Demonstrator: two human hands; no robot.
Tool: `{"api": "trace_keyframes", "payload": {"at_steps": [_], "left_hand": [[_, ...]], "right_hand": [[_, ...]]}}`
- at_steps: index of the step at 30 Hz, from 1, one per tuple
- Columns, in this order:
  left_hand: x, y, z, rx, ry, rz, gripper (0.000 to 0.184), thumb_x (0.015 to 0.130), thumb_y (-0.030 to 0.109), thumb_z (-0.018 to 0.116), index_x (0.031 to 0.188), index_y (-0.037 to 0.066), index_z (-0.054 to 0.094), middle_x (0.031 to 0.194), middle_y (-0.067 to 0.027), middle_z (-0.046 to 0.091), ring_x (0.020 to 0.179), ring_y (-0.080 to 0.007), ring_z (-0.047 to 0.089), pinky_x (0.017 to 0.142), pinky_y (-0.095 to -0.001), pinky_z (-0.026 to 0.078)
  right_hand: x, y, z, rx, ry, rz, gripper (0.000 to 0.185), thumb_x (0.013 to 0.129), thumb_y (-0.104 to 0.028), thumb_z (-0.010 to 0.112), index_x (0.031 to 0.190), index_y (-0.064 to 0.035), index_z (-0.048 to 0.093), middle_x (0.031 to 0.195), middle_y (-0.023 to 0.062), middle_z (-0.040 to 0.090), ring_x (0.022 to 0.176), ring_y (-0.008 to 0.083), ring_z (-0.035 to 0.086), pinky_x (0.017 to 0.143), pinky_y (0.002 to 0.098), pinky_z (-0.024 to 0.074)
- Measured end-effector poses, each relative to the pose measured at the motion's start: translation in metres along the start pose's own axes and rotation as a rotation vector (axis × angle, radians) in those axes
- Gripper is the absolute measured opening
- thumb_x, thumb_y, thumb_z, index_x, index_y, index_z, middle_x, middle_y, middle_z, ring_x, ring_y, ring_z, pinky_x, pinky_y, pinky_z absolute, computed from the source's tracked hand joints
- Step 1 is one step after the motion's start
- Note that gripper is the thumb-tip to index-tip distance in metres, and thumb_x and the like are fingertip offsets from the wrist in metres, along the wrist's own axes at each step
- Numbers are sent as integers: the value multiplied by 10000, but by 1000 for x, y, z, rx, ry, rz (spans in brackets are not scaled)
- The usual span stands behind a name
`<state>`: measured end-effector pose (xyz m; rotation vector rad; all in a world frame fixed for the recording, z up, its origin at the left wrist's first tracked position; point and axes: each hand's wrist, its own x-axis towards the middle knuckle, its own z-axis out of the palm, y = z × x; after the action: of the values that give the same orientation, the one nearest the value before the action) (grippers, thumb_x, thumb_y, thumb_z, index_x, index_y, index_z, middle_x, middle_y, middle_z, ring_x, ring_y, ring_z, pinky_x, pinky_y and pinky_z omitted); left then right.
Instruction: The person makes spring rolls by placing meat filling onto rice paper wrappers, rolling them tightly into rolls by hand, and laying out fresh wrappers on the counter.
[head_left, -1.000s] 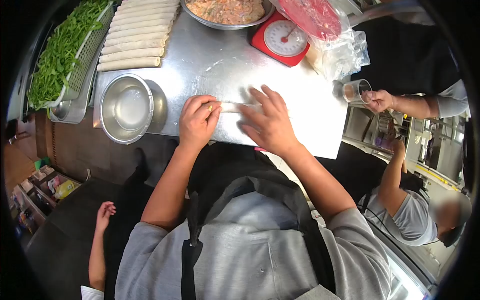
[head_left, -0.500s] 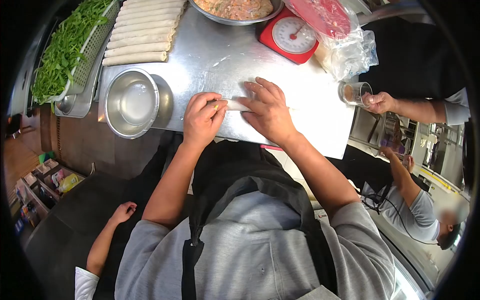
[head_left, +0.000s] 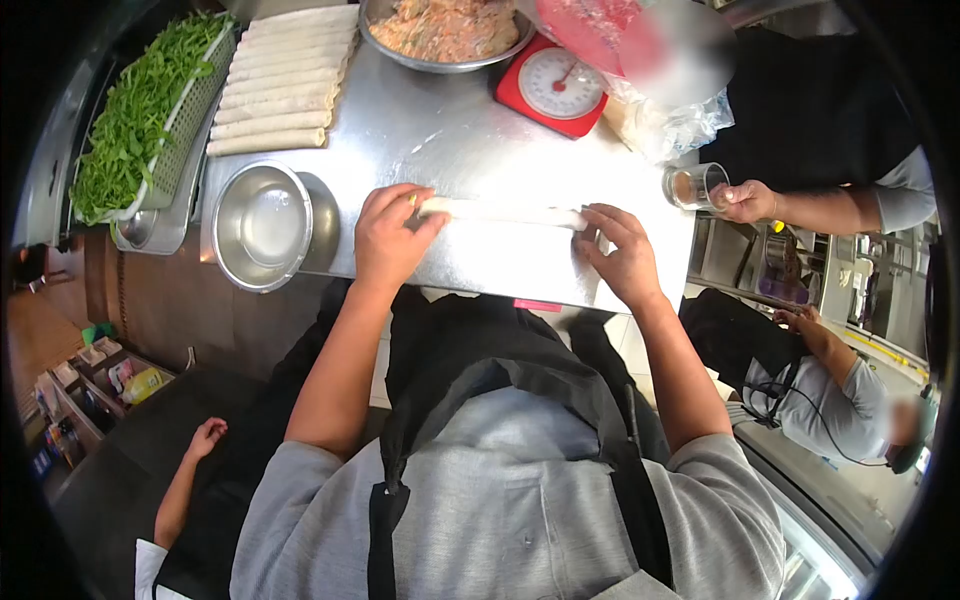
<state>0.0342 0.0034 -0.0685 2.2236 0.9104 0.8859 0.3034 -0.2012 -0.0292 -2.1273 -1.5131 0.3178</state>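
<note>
A long white uncooked roll (head_left: 510, 214) lies crosswise in front of me near the edge of the steel table (head_left: 400, 150). My left hand (head_left: 392, 240) pinches its left end between thumb and fingers. At the other end my right hand (head_left: 622, 255) is closed, with fingertips and thumb on the tip of the roll. To the left of my left hand stands a steel bowl (head_left: 262, 226) with a pale, shiny inside. Several finished rolls (head_left: 280, 85) lie side by side at the back left.
A steel bowl of orange-flecked filling (head_left: 450, 30) stands at the back, beside a red dial scale (head_left: 555, 85). Leafy greens (head_left: 140, 120) fill a basket at left. Plastic bags (head_left: 665, 125) lie at back right. Another person's hand (head_left: 748, 200) holds a clear cup (head_left: 698, 187) there.
My right hand has moved right along the roll to its far end, uncovering its length. My left hand stays at the left end. The whole view has shifted slightly.
</note>
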Motion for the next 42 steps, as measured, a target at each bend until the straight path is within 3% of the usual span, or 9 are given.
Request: {"api": "trace_keyframes", "payload": {"at_steps": [8, 15, 17, 19, 21, 26, 32, 37, 42], "left_hand": [[-1, -10, -14, 100, -280, 75, 421, 783, 67, 748, 1203, 81, 740, 1172, -141, 708, 1096, -357, 633, 981, -459, 507], [-8, -14, -80, 120, -437, 133, 305, 829, 157, 696, 1113, 64, 757, 987, -165, 727, 899, -362, 668, 832, -474, 547], [45, 9, -97, 67, -503, -16, 187, 897, 139, 646, 1032, 46, 736, 840, -161, 673, 768, -327, 648, 700, -443, 507], [87, 21, -94, -287, -336, 6, 222, 888, 134, 671, 1081, 37, 724, 833, -147, 668, 756, -292, 649, 685, -400, 513], [101, -2, -78, -427, -301, -27, 347, 851, 115, 732, 1191, 47, 708, 1008, -132, 698, 913, -267, 687, 831, -354, 547], [85, 9, -52, -351, -206, 200, 538, 810, 137, 789, 1324, 56, 652, 1164, -129, 704, 1110, -299, 679, 1019, -351, 513], [102, 8, -43, -746, -579, -138, 446, 761, 153, 763, 1182, 26, 683, 1178, -181, 690, 1109, -332, 664, 1003, -384, 514], [130, -44, -99, -908, -369, -152, 415, 784, 67, 758, 1193, 27, 698, 1116, -102, 658, 1046, -209, 665, 955, -329, 532], [148, -125, -229, -762, -306, -196, 390, 822, -61, 789, 1195, 3, 693, 1174, -61, 697, 1076, -142, 651, 958, -291, 542]], "right_hand": [[6, 22, 36, 68, 73, -412, 311, 791, -14, 683, 1091, -74, 740, 1063, 130, 724, 923, 345, 677, 852, 429, 556], [-9, -18, 47, 278, -311, 20, 442, 785, -213, 844, 1204, -111, 746, 1074, 128, 720, 955, 271, 702, 860, 386, 569], [21, -27, 18, 457, -425, 279, 403, 797, -113, 823, 1183, -34, 740, 1094, 93, 717, 951, 179, 701, 833, 336, 583], [44, -12, -6, 726, -288, 285, 393, 790, 9, 767, 1182, -4, 745, 926, 64, 733, 776, 115, 675, 720, 284, 567], [80, -52, -26, 486, -256, 293, 354, 814, 0, 770, 1167, -6, 751, 863, 9, 689, 724, 64, 562, 655, 246, 491], [122, -170, -76, 150, -179, 24, 306, 785, -73, 769, 1077, 16, 748, 808, 80, 671, 706, 183, 630, 663, 335, 520], [179, -292, -107, -63, -236, -204, 281, 711, -42, 711, 982, 30, 725, 827, 155, 678, 722, 272, 664, 673, 352, 530], [205, -308, -123, 58, -7, -7, 246, 804, -21, 684, 1039, 26, 738, 864, 35, 710, 770, 106, 640, 710, 280, 514], [212, -267, -25, 721, -128, 304, 291, 855, -43, 727, 1135, 30, 697, 906, 95, 725, 821, 153, 708, 765, 283, 568]]}}
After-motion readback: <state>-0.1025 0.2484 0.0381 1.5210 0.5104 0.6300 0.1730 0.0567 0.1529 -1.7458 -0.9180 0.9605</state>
